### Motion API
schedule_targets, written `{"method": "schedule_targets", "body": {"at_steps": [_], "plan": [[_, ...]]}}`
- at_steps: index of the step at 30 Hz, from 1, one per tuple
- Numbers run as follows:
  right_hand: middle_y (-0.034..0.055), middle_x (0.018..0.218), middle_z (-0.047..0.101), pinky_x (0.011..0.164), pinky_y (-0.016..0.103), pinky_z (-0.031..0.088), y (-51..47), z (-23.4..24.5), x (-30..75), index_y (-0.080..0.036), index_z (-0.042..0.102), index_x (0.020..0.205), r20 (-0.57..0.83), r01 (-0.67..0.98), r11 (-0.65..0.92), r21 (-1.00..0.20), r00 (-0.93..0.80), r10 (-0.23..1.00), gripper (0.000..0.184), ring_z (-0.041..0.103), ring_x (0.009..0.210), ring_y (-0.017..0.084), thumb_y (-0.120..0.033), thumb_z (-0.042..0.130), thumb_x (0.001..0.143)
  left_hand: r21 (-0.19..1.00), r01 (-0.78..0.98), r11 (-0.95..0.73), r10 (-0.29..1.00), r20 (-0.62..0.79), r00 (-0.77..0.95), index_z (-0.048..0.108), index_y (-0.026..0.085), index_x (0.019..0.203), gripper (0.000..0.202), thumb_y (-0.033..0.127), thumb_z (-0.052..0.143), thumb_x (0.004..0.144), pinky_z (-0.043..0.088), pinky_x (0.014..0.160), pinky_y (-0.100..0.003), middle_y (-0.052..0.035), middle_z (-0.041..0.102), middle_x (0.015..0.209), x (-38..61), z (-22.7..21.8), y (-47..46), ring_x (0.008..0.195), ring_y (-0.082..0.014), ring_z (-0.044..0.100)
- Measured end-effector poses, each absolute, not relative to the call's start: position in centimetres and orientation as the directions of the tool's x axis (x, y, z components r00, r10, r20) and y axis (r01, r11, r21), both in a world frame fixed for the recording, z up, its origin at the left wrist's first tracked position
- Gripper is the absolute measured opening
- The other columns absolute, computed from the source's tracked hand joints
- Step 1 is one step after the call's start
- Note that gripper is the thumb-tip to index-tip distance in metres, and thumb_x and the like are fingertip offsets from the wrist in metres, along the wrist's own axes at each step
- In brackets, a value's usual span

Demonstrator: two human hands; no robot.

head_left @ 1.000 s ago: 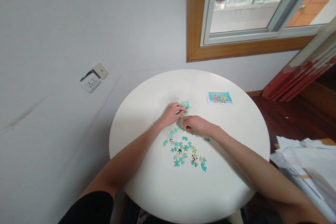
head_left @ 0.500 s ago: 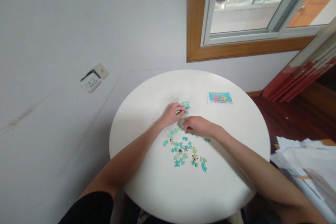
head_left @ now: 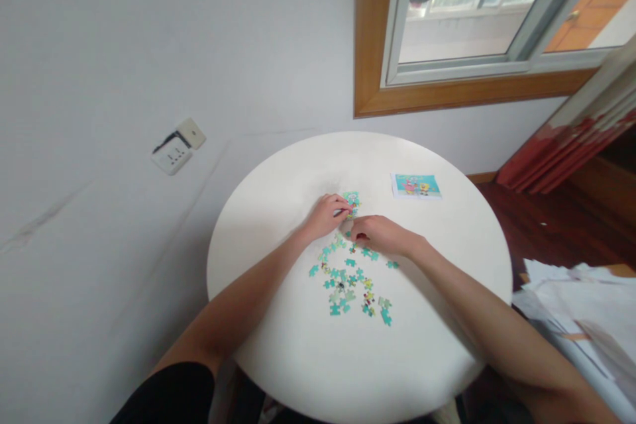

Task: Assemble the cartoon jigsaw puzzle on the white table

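Note:
On the round white table [head_left: 298, 351] lie several loose teal puzzle pieces [head_left: 350, 285]. A small joined patch of puzzle [head_left: 351, 199] sits further back. My left hand [head_left: 325, 215] rests beside that patch with its fingers curled and the fingertips pinched at the patch's edge. My right hand [head_left: 380, 236] lies knuckles up just in front of the patch, fingers bent down onto the table among the pieces; what is under them is hidden.
A cartoon reference picture card [head_left: 416, 185] lies at the back right of the table. Behind are a white wall with a socket [head_left: 171, 156] and a wood-framed window [head_left: 472, 89]. White papers [head_left: 576, 305] are piled at the right.
My right hand has slid a little to the right and back, uncovering a few pieces below it. My left hand has stayed at the patch.

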State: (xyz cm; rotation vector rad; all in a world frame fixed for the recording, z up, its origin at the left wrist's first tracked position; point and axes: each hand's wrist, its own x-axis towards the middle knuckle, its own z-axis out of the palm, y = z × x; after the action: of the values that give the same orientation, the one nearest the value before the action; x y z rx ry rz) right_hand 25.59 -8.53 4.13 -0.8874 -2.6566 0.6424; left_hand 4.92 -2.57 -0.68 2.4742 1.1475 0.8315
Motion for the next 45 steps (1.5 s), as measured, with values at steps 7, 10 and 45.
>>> {"method": "schedule_targets", "body": {"at_steps": [7, 10, 45], "plan": [[0.0011, 0.079, 0.064, 0.065, 0.024, 0.031, -9.2, 4.5, 25.0, -0.017, 0.066, 0.073, 0.110, 0.454, 0.724, -0.520, -0.804, 0.584, 0.019, 0.051, 0.069, 0.012, -0.003, 0.055, 0.081, 0.471, 0.596, -0.651, 0.759, 0.394, 0.518, 0.077, 0.027, 0.096, 0.017, 0.022, 0.061, 0.091, 0.045, 0.095, -0.040, -0.0013, 0.071, 0.102, 4.9, -0.6, -2.6, 0.100, -0.0202, 0.062], [-0.0003, 0.075, 0.059, 0.064, 0.024, 0.030, -10.4, 4.9, 24.1, -0.017, 0.060, 0.067, 0.095, 0.379, 0.763, -0.523, -0.864, 0.495, 0.020, 0.047, 0.067, 0.011, -0.004, 0.056, 0.082, 0.479, 0.596, -0.644, 0.765, 0.387, 0.515, 0.077, 0.028, 0.096, 0.017, 0.022, 0.063, 0.091, 0.046, 0.096, -0.040, -0.0021, 0.071, 0.102, 4.8, -0.6, -2.6, 0.101, -0.0205, 0.062], [0.0143, 0.095, 0.065, 0.080, 0.037, 0.047, -16.9, 4.7, 19.6, -0.006, 0.062, 0.102, 0.046, 0.415, 0.909, 0.033, -0.909, 0.414, 0.022, 0.057, 0.092, 0.027, -0.002, 0.053, 0.082, 0.471, 0.604, -0.643, 0.766, 0.389, 0.513, 0.077, 0.025, 0.095, 0.020, 0.028, 0.058, 0.096, 0.045, 0.096, -0.039, -0.0025, 0.072, 0.102, 5.0, -0.4, -2.6, 0.099, -0.0200, 0.062]]}}
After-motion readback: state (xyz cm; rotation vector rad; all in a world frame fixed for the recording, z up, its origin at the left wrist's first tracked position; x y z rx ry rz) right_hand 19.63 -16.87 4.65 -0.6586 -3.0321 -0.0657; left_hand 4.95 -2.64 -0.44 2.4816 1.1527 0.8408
